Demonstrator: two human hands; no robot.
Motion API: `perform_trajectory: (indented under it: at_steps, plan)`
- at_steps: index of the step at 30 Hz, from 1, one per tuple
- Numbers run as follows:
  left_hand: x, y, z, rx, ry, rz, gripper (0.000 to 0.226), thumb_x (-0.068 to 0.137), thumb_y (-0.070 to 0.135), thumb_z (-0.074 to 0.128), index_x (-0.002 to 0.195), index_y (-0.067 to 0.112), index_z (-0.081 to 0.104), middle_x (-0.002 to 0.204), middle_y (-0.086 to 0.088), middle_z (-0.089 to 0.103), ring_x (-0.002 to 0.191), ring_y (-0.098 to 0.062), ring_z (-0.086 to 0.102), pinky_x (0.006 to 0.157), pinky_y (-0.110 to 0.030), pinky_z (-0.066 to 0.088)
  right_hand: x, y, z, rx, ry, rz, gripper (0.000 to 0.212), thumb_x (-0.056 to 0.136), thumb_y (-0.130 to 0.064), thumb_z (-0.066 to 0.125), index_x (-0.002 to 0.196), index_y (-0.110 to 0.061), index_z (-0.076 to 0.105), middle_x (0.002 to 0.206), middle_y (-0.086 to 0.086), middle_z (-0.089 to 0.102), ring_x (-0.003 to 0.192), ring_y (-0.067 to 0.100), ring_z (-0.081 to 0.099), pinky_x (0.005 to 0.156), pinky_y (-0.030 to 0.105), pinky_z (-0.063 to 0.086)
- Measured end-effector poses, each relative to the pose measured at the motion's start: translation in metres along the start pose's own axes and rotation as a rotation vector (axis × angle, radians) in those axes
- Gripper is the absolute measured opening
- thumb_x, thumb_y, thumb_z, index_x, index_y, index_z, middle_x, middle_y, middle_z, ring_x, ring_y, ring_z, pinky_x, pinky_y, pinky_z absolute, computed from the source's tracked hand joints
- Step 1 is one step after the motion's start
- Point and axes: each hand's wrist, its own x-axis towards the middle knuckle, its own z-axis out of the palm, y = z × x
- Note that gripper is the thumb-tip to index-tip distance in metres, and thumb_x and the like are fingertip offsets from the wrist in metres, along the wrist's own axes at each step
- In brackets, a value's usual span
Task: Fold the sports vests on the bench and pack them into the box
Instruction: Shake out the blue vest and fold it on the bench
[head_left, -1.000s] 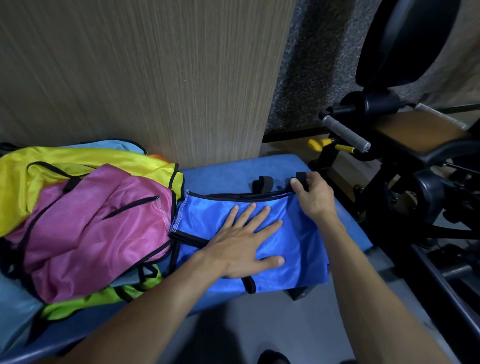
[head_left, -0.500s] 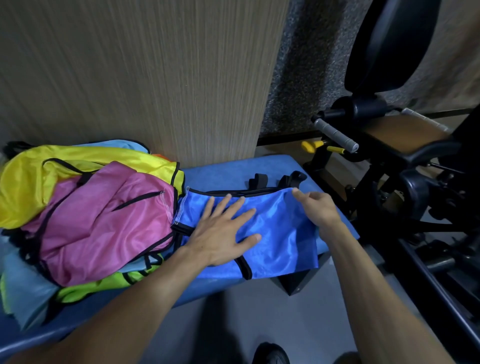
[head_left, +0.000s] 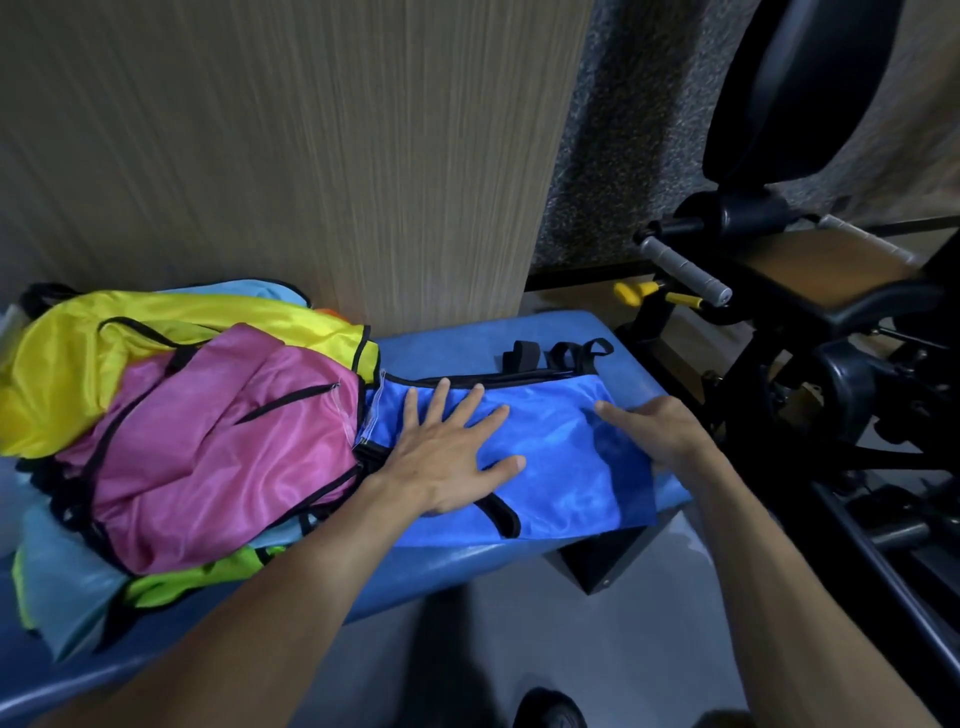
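So the blue vest (head_left: 550, 457) is spread flat on the right end of the blue padded bench (head_left: 467, 566), its black straps (head_left: 550, 353) bunched at the far edge near the wall. Left hand (head_left: 447, 457) is pressed flat on the fabric, fingers spread and straight, not gripping anything. Right hand (head_left: 660, 431) sits at the vest's right edge, fingers extended along the cloth — looks relaxed and flat rather than pinching, though the fingertips are partly hidden in the folds.

Just left of the blue vest there's a messy pile: a pink vest (head_left: 218, 447) on top, a yellow vest (head_left: 130, 353) behind it, a lime green vest (head_left: 197, 577) sticking out underneath. The pink one touches the blue vest's left edge. Black gym machine (head_left: 810, 332) off to the right — no box in view.
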Motion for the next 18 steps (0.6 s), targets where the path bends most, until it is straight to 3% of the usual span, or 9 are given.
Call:
perform_trajectory:
  at_steps: [2, 4, 7, 9, 13, 18]
  plan:
    - [0.003, 0.011, -0.003, 0.001, 0.111, 0.028, 0.077, 0.094, 0.079, 0.023, 0.16, 0.04, 0.017, 0.171, 0.008, -0.002, 0.156, -0.025, -0.013, 0.122, -0.057, -0.015, -0.012, 0.003, -0.007, 0.06, -0.091, 0.069, 0.049, 0.082, -0.05, 0.08, 0.07, -0.004, 0.066, 0.069, 0.006, 0.064, 0.062, 0.021, 0.062, 0.049, 0.025, 0.046]
    - [0.005, 0.019, -0.001, -0.025, 0.118, 0.058, 0.079, 0.092, 0.081, 0.021, 0.161, 0.041, 0.014, 0.171, 0.008, -0.004, 0.156, -0.023, -0.015, 0.122, -0.056, -0.014, -0.021, 0.002, -0.008, 0.064, -0.154, 0.082, 0.044, 0.082, -0.048, 0.081, 0.084, -0.004, 0.072, 0.079, 0.004, 0.071, 0.07, 0.017, 0.068, 0.048, 0.023, 0.049]
    - [0.006, 0.022, 0.01, 0.021, -0.016, 0.041, 0.09, 0.084, 0.091, 0.015, 0.159, 0.045, -0.005, 0.167, 0.008, -0.023, 0.151, -0.027, -0.031, 0.12, -0.057, -0.019, -0.027, 0.002, -0.004, 0.203, -0.219, 0.041, 0.033, 0.083, -0.035, 0.083, 0.098, -0.007, 0.074, 0.088, 0.008, 0.077, 0.08, 0.026, 0.075, 0.07, 0.034, 0.061]
    - [0.009, 0.022, 0.012, 0.001, -0.006, 0.034, 0.094, 0.081, 0.093, 0.015, 0.159, 0.046, -0.007, 0.166, 0.008, -0.026, 0.15, -0.028, -0.033, 0.12, -0.056, -0.02, -0.034, 0.001, -0.003, 0.407, -0.334, 0.04, 0.03, 0.088, -0.019, 0.077, 0.112, -0.003, 0.072, 0.096, 0.014, 0.078, 0.089, 0.03, 0.076, 0.082, 0.042, 0.061]
    - [0.014, 0.025, 0.012, -0.004, -0.013, 0.032, 0.097, 0.079, 0.095, 0.017, 0.159, 0.045, -0.008, 0.165, 0.005, -0.029, 0.148, -0.028, -0.037, 0.119, -0.055, -0.022, -0.039, 0.0, -0.008, 0.59, -0.483, 0.03, 0.031, 0.093, -0.009, 0.065, 0.123, -0.001, 0.067, 0.114, 0.022, 0.073, 0.106, 0.039, 0.071, 0.089, 0.044, 0.057]
    - [0.014, 0.041, 0.013, -0.097, 0.005, 0.102, 0.091, 0.083, 0.092, 0.021, 0.16, 0.046, 0.0, 0.166, 0.009, -0.025, 0.15, -0.025, -0.033, 0.121, -0.054, -0.019, -0.044, 0.0, -0.023, 0.722, -0.528, 0.015, 0.036, 0.099, -0.016, 0.052, 0.128, 0.002, 0.063, 0.121, 0.024, 0.07, 0.11, 0.039, 0.069, 0.086, 0.04, 0.058]
